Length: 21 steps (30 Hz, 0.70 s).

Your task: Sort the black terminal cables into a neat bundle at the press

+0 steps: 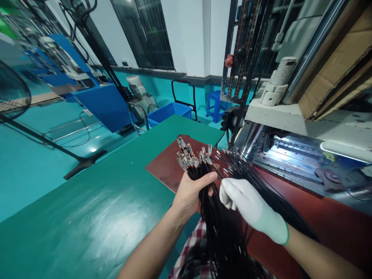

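A glossy green bench [110, 186] fills 7 to 12 o'clock, a flat red-brown sheet [162, 170] near the middle. The black bundle [209, 205] runs 11 to 5 o'clock, the bare left hand [190, 190] wrapped around it. Slender black cables [264, 186] lie at 2 o'clock from the hands, running 10 to 4, nearer the white-gloved, curled right hand [245, 197]; whether it pinches anything, I cannot tell. Boxy, shiny metal connectors [190, 160] tip the bundle.

head-worn view, facing forward and down, left hand [190, 192] and right hand [247, 201] near

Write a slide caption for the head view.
A bare left hand grips a bundle of black cables beside a gloved right hand.
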Motion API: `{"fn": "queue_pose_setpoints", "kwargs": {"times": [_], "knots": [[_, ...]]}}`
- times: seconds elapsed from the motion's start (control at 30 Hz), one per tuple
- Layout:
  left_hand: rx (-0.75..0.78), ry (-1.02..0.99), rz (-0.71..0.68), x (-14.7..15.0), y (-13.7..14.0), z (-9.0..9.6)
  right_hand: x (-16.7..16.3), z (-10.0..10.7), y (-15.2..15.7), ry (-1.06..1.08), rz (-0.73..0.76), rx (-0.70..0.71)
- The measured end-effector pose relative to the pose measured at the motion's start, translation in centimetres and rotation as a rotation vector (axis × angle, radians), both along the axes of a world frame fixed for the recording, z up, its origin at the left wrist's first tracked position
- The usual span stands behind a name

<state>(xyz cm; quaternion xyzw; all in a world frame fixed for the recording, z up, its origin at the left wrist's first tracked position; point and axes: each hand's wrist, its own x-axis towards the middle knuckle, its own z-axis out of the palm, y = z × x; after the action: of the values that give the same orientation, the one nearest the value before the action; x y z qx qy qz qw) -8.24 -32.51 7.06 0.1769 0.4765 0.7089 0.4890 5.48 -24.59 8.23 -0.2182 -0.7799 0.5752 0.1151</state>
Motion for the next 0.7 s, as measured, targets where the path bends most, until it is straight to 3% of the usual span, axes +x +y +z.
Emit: {"fn": "queue_pose_setpoints", "kwargs": {"times": [0.17, 0.33, 0.43, 0.53, 0.6, 0.7], "knots": [[-0.050, 0.002, -0.053, -0.2, -0.2, 0.2, -0.1, 1.0, 0.2, -0.118, 0.033, 0.261], [-0.007, 0.034, -0.045, -0.2, -0.1, 0.5, -1.7, 4.5, 0.9, -0.144, -0.234, 0.584], [0.030, 0.038, 0.048, 0.1, -0.2, 0.8, -3.0, 6.2, 1.5, -0.106, -0.222, 0.701], [0.021, 0.036, -0.007, 0.2, -1.0, 1.5, -3.0, 6.4, 2.5, -0.008, -0.142, 0.624], [0.074, 0.063, -0.075, 0.0, -1.8, 2.5, -2.0, 5.6, 3.1, 0.065, -0.093, 0.486], [0.269, 0.157, -0.096, 0.1, -2.8, 5.3, -0.1, 4.3, 2.6, 0.160, 0.076, 0.218]]}}
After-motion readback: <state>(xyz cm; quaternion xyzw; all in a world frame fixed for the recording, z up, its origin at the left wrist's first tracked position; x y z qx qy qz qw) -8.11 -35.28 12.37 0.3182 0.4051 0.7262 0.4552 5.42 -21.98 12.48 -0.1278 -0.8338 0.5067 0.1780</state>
